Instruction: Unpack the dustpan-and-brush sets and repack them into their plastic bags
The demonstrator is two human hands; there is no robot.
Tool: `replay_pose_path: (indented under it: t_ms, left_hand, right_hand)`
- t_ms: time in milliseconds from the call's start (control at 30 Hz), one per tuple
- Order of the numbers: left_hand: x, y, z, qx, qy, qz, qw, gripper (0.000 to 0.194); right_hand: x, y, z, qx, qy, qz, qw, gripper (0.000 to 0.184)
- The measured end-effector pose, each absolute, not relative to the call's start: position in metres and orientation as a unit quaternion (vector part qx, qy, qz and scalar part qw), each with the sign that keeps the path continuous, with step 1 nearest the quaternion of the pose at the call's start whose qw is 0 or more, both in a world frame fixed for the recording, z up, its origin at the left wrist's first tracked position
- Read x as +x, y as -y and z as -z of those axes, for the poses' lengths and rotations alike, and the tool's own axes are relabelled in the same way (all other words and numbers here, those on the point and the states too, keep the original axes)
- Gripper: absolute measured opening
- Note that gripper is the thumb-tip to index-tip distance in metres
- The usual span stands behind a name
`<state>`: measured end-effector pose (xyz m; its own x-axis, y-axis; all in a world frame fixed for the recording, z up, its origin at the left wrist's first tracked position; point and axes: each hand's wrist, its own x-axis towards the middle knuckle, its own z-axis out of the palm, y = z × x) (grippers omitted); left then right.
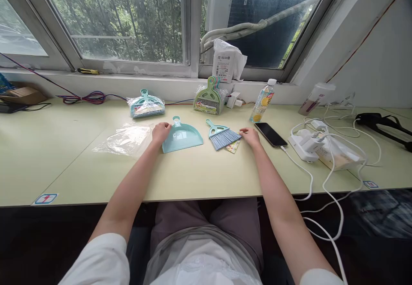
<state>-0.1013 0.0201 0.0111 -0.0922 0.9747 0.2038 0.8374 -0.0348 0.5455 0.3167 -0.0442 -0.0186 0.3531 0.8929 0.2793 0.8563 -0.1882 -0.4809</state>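
A light-blue dustpan (183,137) lies on the table with its handle pointing toward the window. My left hand (161,133) is at its upper left edge, fingers curled against the rim. To the right lies a small hand brush (222,135) with a light-blue handle and grey-blue bristles, angled toward my right hand. My right hand (250,137) rests at the bristles' right end, fingertips stretched out and slightly apart. A printed card (233,147) sticks out from under the bristles. Beside my left hand lies a crumpled clear plastic bag (125,140).
Wrapped dustpan sets, one blue (147,104) and one green stack (208,97), stand along the back. On the right are a drink bottle (263,100), a phone (271,134), a power strip (304,147) and tangled white cables. A cable bundle (86,98) lies back left.
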Motion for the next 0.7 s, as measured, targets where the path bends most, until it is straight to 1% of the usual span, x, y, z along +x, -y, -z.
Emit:
replay_pose_path:
  t_ms: [200,267,433,500,600,700]
  left_hand:
    - [-0.103,-0.022,-0.009,0.674,-0.670,-0.284,0.125,0.035]
    - [-0.103,-0.022,-0.009,0.677,-0.667,-0.286,0.122,0.035]
    - [-0.103,-0.023,-0.008,0.683,-0.660,-0.285,0.126,0.036]
    - [-0.103,-0.024,-0.007,0.684,-0.661,-0.282,0.125,0.036]
    - [-0.103,-0.024,-0.007,0.689,-0.659,-0.277,0.119,0.036]
    - [-0.102,-0.023,-0.007,0.694,-0.658,-0.271,0.113,0.035]
  right_hand:
    - [0.324,0.037,0.019,-0.758,0.539,-0.138,0.341,0.024]
    - [0.329,0.039,0.018,-0.755,0.525,-0.157,0.360,0.025]
    - [0.337,0.044,0.018,-0.767,0.503,-0.098,0.386,0.028]
    - [0.337,0.044,0.018,-0.779,0.483,-0.093,0.390,0.027]
    - [0.333,0.043,0.016,-0.797,0.463,-0.110,0.371,0.028]
    - [0.325,0.045,0.013,-0.811,0.486,-0.083,0.315,0.030]
